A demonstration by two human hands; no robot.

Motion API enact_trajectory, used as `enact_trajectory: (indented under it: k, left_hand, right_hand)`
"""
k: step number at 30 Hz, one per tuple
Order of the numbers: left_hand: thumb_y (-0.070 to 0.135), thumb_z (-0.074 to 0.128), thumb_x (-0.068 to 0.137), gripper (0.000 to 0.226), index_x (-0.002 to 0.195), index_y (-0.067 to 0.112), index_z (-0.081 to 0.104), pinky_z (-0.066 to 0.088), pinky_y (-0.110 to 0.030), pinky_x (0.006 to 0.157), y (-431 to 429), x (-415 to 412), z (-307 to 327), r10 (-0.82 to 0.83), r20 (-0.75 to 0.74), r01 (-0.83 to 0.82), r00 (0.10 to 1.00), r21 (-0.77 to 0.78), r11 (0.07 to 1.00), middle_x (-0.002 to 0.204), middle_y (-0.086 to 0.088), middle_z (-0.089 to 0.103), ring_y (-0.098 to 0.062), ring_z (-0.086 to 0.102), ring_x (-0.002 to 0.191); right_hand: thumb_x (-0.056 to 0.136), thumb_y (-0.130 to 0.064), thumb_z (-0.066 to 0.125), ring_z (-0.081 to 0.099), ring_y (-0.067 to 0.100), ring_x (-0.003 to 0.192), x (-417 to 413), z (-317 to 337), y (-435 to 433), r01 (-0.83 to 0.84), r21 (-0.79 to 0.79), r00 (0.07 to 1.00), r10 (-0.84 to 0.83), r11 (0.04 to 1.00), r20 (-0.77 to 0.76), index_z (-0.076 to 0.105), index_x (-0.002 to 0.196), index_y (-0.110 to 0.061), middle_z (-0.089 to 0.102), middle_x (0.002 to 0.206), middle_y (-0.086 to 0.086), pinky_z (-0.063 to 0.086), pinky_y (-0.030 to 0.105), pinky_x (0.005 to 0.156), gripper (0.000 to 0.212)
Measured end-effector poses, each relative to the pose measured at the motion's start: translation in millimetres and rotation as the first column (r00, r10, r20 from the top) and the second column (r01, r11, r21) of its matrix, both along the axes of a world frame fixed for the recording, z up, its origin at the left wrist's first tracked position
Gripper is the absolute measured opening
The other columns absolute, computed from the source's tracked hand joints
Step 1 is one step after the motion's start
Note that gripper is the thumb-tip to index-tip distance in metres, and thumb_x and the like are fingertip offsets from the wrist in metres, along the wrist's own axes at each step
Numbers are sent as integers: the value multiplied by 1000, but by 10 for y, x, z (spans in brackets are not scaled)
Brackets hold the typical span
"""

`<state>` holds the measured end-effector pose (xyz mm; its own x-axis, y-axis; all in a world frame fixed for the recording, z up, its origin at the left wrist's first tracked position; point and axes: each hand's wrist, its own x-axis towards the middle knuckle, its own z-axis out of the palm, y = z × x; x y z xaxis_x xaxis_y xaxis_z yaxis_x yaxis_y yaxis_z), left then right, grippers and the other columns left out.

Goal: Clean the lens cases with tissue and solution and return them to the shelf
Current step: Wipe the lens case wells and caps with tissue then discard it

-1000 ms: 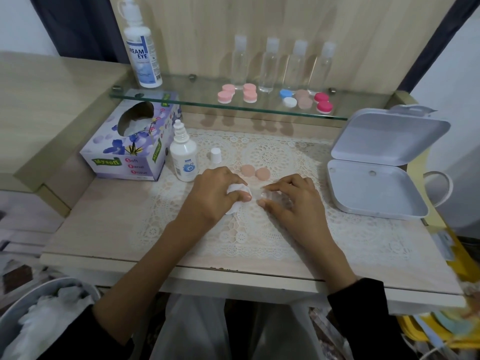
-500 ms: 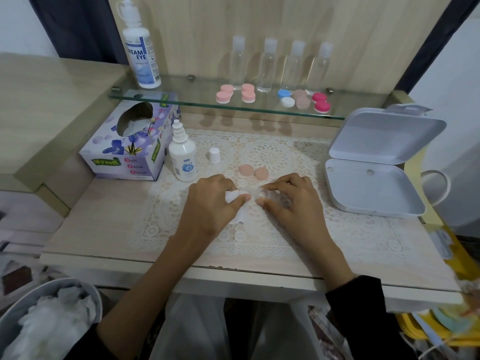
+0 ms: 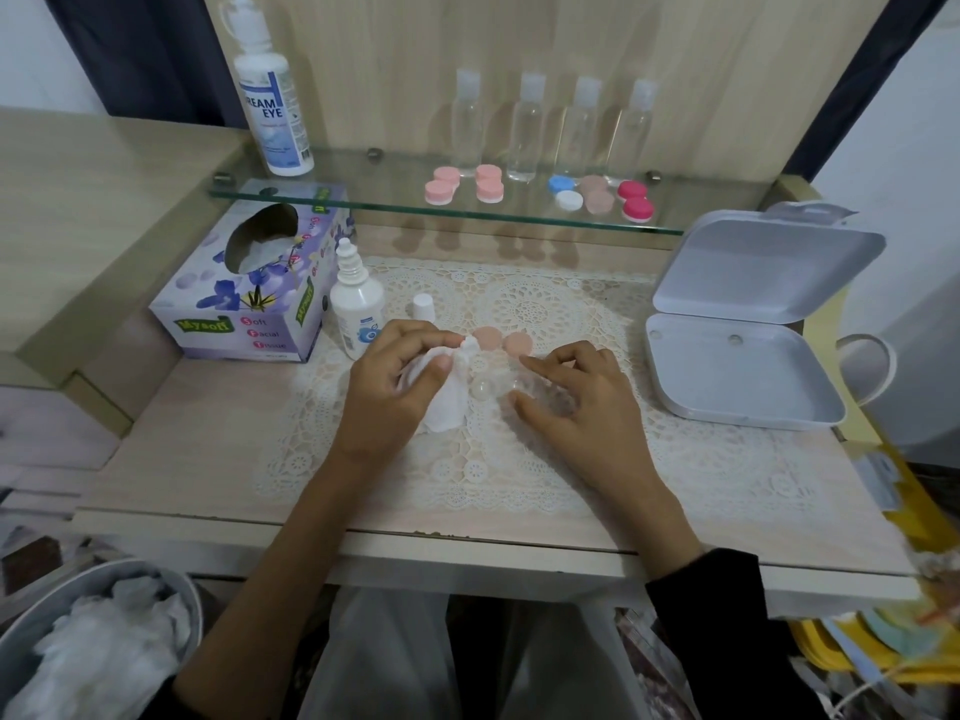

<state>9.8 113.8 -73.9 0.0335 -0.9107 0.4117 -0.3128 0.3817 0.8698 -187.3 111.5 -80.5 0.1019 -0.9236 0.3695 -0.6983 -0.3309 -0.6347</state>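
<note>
Head view: clear lens case (image 3: 481, 391) lies on the lace mat (image 3: 524, 304), mid tabletop (image 3: 208, 459), between both hands. Right hand (image 3: 576, 407) is curled over its right end, thumb and fingertips pinching it; the left well sticks out uncovered. Left hand (image 3: 389, 392) pinches a bunched white tissue (image 3: 448, 407) between thumb and fingers, with the tissue just left of the exposed well. I can't tell if they touch.

Two peach caps (image 3: 501, 341) sit flat on the mat just beyond the case. Further left is a small white solution bottle (image 3: 356, 314), upright and uncapped, with its white cap (image 3: 423, 306) standing beside it. Tissue box (image 3: 254, 288) is at far left.

Glass shelf (image 3: 363, 200) at the far side carries coloured lens cases (image 3: 566, 192), four clear bottles (image 3: 527, 132) and a large solution bottle (image 3: 272, 111). White hinged box (image 3: 743, 371) lies open at right. Bin (image 3: 31, 610) at near left holds crumpled tissues.
</note>
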Motion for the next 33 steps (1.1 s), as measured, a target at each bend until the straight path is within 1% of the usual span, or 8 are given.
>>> enact_trajectory:
  k: [7, 12, 15, 20, 24, 27, 30, 33]
  left_hand:
    - [7, 68, 84, 16, 99, 12, 65, 51, -20, 77, 88, -116, 110, -125, -207, 140, 970, 59, 988, 97, 10, 71, -9, 67, 92]
    - [2, 70, 81, 17, 95, 9, 64, 51, -23, 79, 134, -268, 107, -231, -221, 240, 948, 14, 971, 95, 4, 71, -16, 68, 92]
    - [6, 70, 80, 18, 96, 14, 65, 51, -24, 81, 134, -281, 113, -256, -211, 267, 943, 23, 964, 98, 1, 70, -17, 67, 92]
    - [20, 61, 88, 13, 100, 19, 67, 45, -24, 82, 42, -147, 100, -87, 35, 88, 996, -50, 995, 103, 11, 69, -12, 61, 100]
    - [34, 68, 79, 29, 106, 24, 66, 33, -7, 79, -62, -13, 8, -26, 220, 24, 975, 12, 1000, 102, 17, 66, -6, 56, 96]
    - [53, 72, 69, 48, 108, 26, 67, 36, -11, 84, -79, 1, -51, -84, 287, 74, 954, 47, 996, 100, 16, 66, -2, 53, 96]
    - [62, 67, 65, 51, 105, 30, 68, 43, -29, 90, -124, -15, -87, -91, 349, 75, 933, 61, 995, 97, 18, 66, 1, 52, 96]
    - [64, 63, 66, 44, 100, 35, 68, 42, -39, 92, -162, -13, -109, -86, 392, 71, 916, 52, 996, 95, 19, 65, 3, 51, 96]
  right_hand:
    - [85, -40, 69, 52, 19, 103, -4, 96, 97, -83, -131, 962, 114, 988, 247, 73, 109, -26, 59, 103, -8, 41, 44, 89, 28]
    - [84, -32, 70, 55, 24, 101, -17, 98, 77, -135, -161, 909, 187, 978, 372, 75, 101, -19, 62, 99, -2, 44, 43, 87, 21]
    - [81, -25, 72, 58, 18, 100, 10, 129, 86, -151, -155, 863, 206, 976, 460, 75, 95, -11, 65, 99, 1, 42, 25, 84, 20]
    - [86, -4, 63, 64, 18, 94, 23, 251, 176, -156, -33, 720, 137, 987, 680, 61, 87, -4, 70, 97, 0, 53, 34, 77, 2]
    - [92, 8, 51, 52, 5, 53, -15, 342, 182, -44, 18, 477, 5, 999, 879, 50, 88, 1, 53, 58, -7, 44, 16, 49, 9]
    - [91, 2, 53, 52, 20, 64, -32, 319, 144, -86, 55, 363, -20, 995, 932, 51, 90, -4, 51, 73, 7, 43, 25, 52, 7]
    - [86, -2, 55, 49, 28, 77, -21, 267, 127, -147, 113, 393, -47, 983, 918, 55, 93, -1, 51, 92, 14, 43, 34, 56, 7]
    - [89, 6, 50, 48, 26, 67, 31, 221, 139, -132, 121, 506, -38, 984, 862, 55, 103, -1, 58, 91, 0, 43, 32, 51, 16]
